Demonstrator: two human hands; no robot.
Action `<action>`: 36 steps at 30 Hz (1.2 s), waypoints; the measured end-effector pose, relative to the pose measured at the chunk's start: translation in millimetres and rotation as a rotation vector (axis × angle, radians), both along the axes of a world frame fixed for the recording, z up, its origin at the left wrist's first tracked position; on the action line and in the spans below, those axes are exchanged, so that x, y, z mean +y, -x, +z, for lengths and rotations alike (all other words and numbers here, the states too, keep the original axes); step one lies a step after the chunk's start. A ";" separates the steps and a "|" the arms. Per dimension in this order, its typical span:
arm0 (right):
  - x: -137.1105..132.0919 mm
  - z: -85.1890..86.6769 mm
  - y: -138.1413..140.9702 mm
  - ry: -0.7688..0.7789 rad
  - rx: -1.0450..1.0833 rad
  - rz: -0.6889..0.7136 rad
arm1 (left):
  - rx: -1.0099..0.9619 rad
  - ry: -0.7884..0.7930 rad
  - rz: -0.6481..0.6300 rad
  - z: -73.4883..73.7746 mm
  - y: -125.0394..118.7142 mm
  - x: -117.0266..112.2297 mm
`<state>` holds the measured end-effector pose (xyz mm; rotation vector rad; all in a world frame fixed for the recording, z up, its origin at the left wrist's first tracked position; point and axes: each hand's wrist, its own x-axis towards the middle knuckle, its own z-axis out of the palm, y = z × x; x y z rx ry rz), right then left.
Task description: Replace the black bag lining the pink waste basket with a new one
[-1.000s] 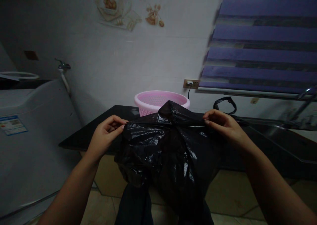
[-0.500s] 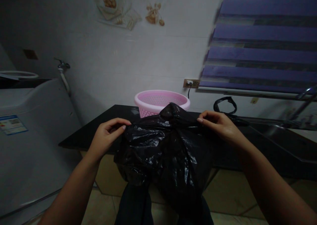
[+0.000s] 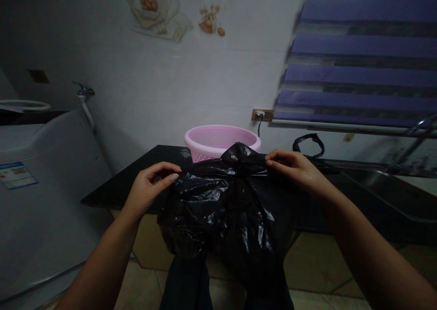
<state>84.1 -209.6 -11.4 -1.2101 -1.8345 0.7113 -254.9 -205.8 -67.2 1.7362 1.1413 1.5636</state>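
Note:
A shiny black plastic bag (image 3: 218,210) hangs crumpled in front of the counter, its upper edge stretched between my two hands. My left hand (image 3: 150,187) pinches that edge at the left between thumb and fingertips. At the right, my right hand (image 3: 295,166) grips the same edge in a pinch, fingers closed. A peak of the bag stands up midway between them, overlapping the front of a pink plastic basket (image 3: 198,153) with a perforated wall. The bag's lower part covers my legs in part.
The basket stands on a dark countertop (image 3: 136,175) against the tiled wall. To the right are a looped black bag (image 3: 321,142), a sink (image 3: 385,182) and a faucet (image 3: 414,137). A white washing machine (image 3: 44,219) stands left. A plugged socket (image 3: 262,114) sits behind the basket.
My right hand has shifted slightly left along the bag's edge, bringing my hands a little closer together. The left hand is nearly where it was. The basket stays put.

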 end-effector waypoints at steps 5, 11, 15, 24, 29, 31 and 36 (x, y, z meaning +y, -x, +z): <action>-2.7 7.8 7.5 0.031 0.004 -0.013 | -0.006 -0.002 -0.012 2.2 -0.5 0.9; 0.4 13.2 11.1 -0.030 0.020 -0.011 | -0.015 0.009 -0.017 2.1 -0.9 2.6; 0.5 16.5 12.0 -0.077 0.051 -0.040 | 0.010 0.013 -0.031 -1.3 -1.9 3.9; 0.3 20.8 10.7 -0.117 0.052 -0.074 | 0.022 -0.008 -0.013 -1.2 -4.8 5.8; 2.4 24.7 14.7 -0.126 0.022 -0.076 | 0.016 -0.021 -0.021 2.3 -6.9 5.9; 3.8 26.3 17.3 -0.126 0.022 -0.067 | 0.037 -0.006 -0.063 2.8 -7.5 6.3; 6.0 29.5 24.0 -0.130 0.028 -0.036 | 0.162 -0.035 -0.134 3.8 -10.4 6.8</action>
